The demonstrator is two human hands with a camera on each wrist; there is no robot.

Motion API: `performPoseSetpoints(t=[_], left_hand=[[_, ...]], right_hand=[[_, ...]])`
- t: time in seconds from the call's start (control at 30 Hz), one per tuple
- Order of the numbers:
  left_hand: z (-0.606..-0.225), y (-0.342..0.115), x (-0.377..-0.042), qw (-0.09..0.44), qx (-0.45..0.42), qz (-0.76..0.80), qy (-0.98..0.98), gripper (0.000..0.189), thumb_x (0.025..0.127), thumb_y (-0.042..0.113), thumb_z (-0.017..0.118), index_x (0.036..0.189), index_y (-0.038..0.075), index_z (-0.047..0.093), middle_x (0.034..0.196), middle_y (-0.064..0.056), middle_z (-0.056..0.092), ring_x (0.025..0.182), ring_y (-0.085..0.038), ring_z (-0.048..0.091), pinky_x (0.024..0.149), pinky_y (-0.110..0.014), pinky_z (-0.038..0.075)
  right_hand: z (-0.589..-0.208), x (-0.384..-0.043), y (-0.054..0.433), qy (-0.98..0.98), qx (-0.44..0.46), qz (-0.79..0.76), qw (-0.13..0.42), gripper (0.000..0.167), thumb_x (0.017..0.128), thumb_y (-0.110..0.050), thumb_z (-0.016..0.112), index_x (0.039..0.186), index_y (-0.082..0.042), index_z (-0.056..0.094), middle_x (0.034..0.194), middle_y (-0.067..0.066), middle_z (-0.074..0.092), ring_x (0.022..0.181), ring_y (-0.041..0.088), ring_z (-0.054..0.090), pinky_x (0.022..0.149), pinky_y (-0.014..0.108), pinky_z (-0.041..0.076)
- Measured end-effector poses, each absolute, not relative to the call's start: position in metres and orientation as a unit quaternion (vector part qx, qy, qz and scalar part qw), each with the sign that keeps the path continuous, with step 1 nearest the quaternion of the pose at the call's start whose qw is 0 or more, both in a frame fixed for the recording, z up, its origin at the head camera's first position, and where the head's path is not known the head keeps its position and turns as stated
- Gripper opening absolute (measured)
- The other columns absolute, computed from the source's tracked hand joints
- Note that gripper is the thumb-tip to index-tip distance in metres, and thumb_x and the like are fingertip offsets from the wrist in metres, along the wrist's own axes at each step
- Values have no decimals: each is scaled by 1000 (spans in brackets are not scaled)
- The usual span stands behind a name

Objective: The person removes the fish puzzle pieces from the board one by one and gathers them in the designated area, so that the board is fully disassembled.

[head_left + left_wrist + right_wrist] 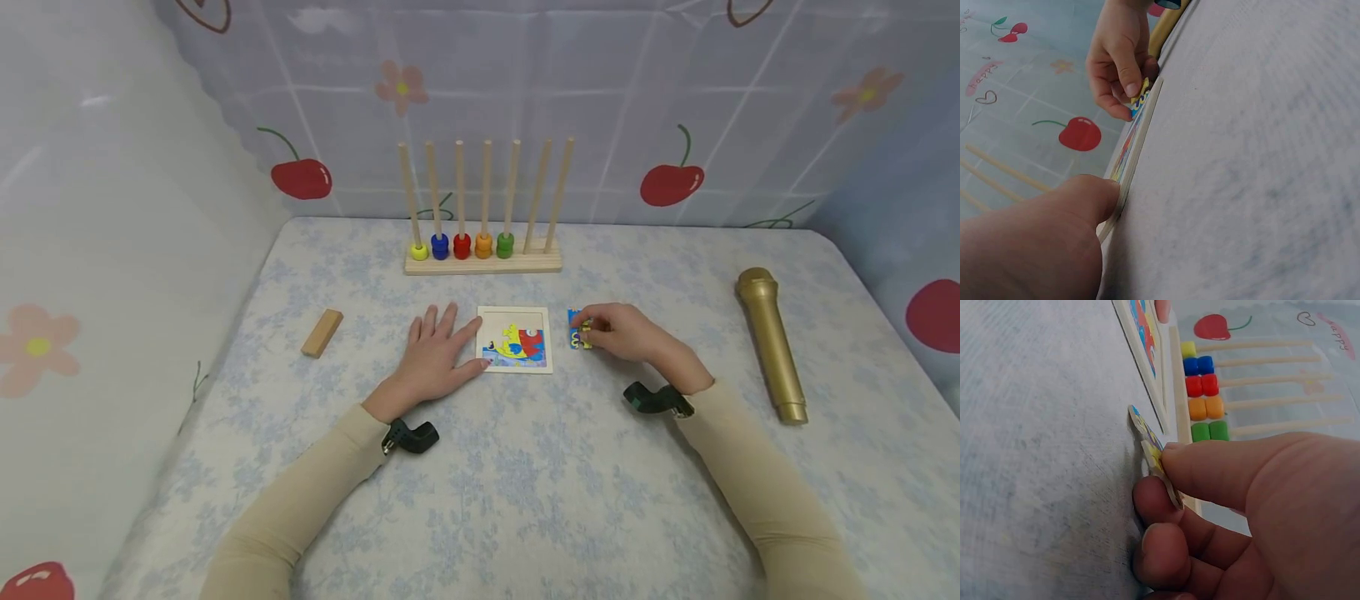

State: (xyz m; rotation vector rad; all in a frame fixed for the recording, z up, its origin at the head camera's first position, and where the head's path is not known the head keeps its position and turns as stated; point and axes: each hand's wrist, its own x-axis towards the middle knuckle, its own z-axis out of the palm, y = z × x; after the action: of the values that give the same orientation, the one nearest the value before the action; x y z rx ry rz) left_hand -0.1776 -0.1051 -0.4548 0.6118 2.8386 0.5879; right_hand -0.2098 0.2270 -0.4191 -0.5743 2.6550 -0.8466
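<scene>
A square wooden jigsaw puzzle frame (513, 312) lies flat on the table, with a colourful fish picture filling its lower right part and bare wood at its upper left. My left hand (435, 358) lies with fingers spread, its thumb and index fingertips at the frame's left edge. In the left wrist view the left thumb (1094, 194) presses on the frame's rim. Just right of the frame, my right hand (618, 332) pinches a blue and yellow puzzle piece (1154, 456) between thumb and index finger. That piece tilts close over the tabletop, partly hidden by the fingers.
Behind the puzzle stands a wooden bead rack (483, 265) with upright pegs and coloured beads. A small wooden block (322, 333) lies at the left. On the right is a gold toy microphone (772, 346). The tablecloth (525, 483) has a pale blue floral pattern.
</scene>
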Motion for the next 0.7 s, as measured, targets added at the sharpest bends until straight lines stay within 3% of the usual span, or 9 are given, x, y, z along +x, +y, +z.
performPoseSetpoints(t=[0.4, 0.7], left_hand=[[-455, -105, -178, 88, 206, 197, 955, 74, 99, 57, 53, 161, 23, 34, 171, -21, 11, 158, -49, 0, 123, -68, 5], [-455, -105, -177, 88, 206, 196, 955, 74, 98, 57, 53, 161, 24, 34, 171, -21, 11, 158, -49, 0, 123, -68, 5]], right_hand=[[-423, -205, 219, 940, -165, -276, 117, 16, 97, -14, 67, 106, -1, 62, 73, 6, 54, 63, 17, 45, 61, 30, 38], [-423, -203, 216, 950, -141, -256, 111, 18, 96, -17, 68, 102, -1, 63, 83, 11, 66, 70, 20, 56, 64, 30, 44]])
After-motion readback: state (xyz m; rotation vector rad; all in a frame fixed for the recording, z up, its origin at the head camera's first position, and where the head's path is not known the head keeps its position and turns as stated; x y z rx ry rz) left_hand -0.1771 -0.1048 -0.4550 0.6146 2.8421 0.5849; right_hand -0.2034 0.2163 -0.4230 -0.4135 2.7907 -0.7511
